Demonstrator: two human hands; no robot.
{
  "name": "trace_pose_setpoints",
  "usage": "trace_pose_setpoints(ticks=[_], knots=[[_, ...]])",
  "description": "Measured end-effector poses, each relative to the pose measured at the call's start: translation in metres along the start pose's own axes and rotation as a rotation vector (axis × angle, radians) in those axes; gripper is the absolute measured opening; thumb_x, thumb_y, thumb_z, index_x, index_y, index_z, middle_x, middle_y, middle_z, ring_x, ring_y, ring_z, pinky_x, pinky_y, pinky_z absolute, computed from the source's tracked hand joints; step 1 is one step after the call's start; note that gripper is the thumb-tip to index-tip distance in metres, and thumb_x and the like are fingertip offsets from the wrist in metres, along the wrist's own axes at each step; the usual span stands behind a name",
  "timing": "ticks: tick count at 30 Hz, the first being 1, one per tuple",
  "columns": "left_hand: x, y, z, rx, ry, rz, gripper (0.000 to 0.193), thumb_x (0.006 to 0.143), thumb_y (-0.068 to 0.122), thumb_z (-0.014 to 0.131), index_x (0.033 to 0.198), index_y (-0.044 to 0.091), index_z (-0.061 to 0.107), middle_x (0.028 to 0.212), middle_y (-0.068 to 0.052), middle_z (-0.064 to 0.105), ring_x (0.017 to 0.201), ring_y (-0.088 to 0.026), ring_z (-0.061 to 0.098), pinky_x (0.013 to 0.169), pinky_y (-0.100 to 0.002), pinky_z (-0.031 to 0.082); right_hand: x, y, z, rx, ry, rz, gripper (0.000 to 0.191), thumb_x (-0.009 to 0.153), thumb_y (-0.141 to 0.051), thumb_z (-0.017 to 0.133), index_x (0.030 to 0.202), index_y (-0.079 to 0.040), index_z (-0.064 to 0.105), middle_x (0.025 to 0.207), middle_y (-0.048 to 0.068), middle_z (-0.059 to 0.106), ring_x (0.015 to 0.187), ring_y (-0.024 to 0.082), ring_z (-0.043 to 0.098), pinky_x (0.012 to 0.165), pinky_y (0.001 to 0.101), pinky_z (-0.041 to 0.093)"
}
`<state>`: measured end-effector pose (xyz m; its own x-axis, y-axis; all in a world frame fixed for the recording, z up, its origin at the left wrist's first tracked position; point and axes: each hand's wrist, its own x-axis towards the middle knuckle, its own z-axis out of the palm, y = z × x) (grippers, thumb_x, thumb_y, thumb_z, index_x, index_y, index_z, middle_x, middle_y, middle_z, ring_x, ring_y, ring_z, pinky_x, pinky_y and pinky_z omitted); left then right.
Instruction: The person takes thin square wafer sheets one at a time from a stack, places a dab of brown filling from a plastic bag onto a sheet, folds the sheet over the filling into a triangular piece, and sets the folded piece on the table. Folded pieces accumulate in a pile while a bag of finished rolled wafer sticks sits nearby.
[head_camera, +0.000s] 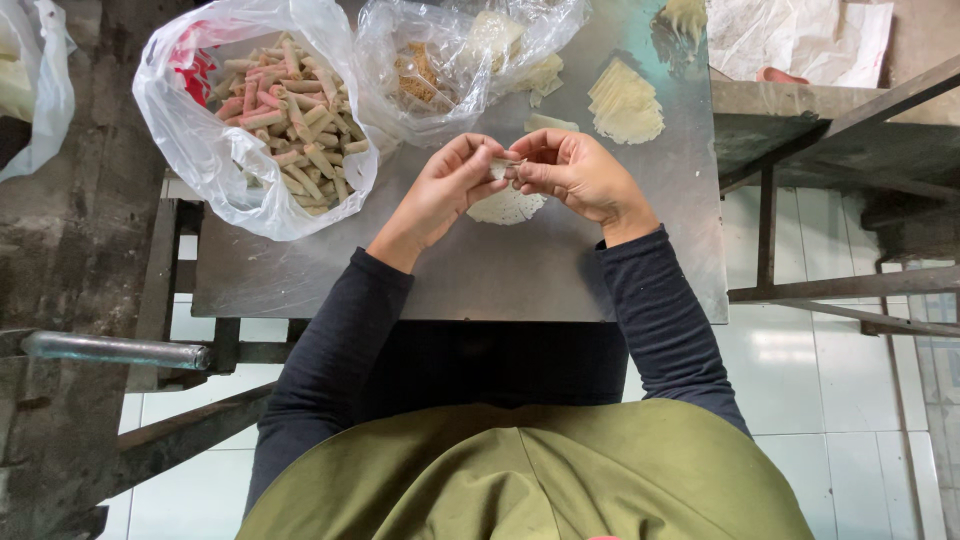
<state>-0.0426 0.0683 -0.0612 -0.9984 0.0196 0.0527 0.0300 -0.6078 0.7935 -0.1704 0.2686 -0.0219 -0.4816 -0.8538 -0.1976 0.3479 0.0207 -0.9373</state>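
On the metal table's far left sits an open white plastic bag (215, 150) with red print, full of small rolls. Beside it, a clear bag (425, 70) holds what looks like brownish filling. Another white bag (35, 85) hangs far left.

There were two hands, the left hand (440, 190) and the right hand (580, 175). Two clear bags sat on the one metal desk (520, 275): a bag of many rolls (270, 110) at 10 o'clock and a smaller bag (425, 70) at 12. One stack of thin wrappers (625, 105) lay at 1 o'clock.
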Motion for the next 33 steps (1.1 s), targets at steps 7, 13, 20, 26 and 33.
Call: trace_pose_setpoints(ticks=[7,13,20,26,33], knots=[[0.0,-0.009,-0.003,0.496,0.167,0.096,0.015,0.101,0.005,0.066,0.114,-0.002,0.062,0.107,-0.008,0.069,0.095,-0.01,0.07,0.085,-0.026,0.06,-0.002,-0.003,0.003,-0.057,0.067,0.032,0.019,0.096,-0.01,0.072,0.111,0.001,0.07,0.096,0.006,0.073,0.086,0.014,0.073,0.081,0.0292,0.062],[-0.004,-0.001,0.003,0.651,0.216,0.079,0.02,0.093,0.006,0.072,0.109,-0.003,0.064,0.1,-0.008,0.071,0.086,-0.01,0.073,0.075,-0.025,0.062,-0.006,-0.007,0.008,-0.324,0.061,-0.015,0.012,0.094,-0.006,0.073,0.102,0.002,0.072,0.087,0.006,0.072,0.076,0.011,0.067,0.072,0.026,0.056],[-0.011,0.01,0.018,0.796,0.22,-0.045,0.024,0.088,0.007,0.074,0.106,-0.003,0.064,0.083,-0.008,0.075,0.074,-0.011,0.073,0.064,-0.026,0.058,-0.008,-0.008,0.01,-0.529,0.058,0.052,0.008,0.092,-0.009,0.071,0.097,-0.002,0.072,0.08,0.0,0.07,0.069,0.007,0.062,0.061,0.0247,0.052],[-0.016,0.013,0.022,1.155,0.242,0.064,0.025,0.08,0.014,0.081,0.1,0.002,0.07,0.08,-0.009,0.076,0.071,-0.019,0.075,0.065,-0.032,0.056,-0.002,0.003,0.017,-0.739,0.108,-0.09,0.009,0.087,-0.006,0.075,0.092,0.001,0.07,0.077,0.002,0.069,0.07,0.006,0.061,0.064,0.0247,0.051],[-0.018,0.012,0.028,1.309,0.283,0.091,0.022,0.08,0.016,0.078,0.1,0.008,0.07,0.082,-0.007,0.076,0.077,-0.026,0.075,0.067,-0.038,0.055,-0.002,0.008,0.021,-0.81,0.186,-0.181,0.01,0.086,-0.004,0.074,0.091,0.002,0.069,0.078,0.004,0.071,0.072,0.007,0.064,0.066,0.0259,0.053]])
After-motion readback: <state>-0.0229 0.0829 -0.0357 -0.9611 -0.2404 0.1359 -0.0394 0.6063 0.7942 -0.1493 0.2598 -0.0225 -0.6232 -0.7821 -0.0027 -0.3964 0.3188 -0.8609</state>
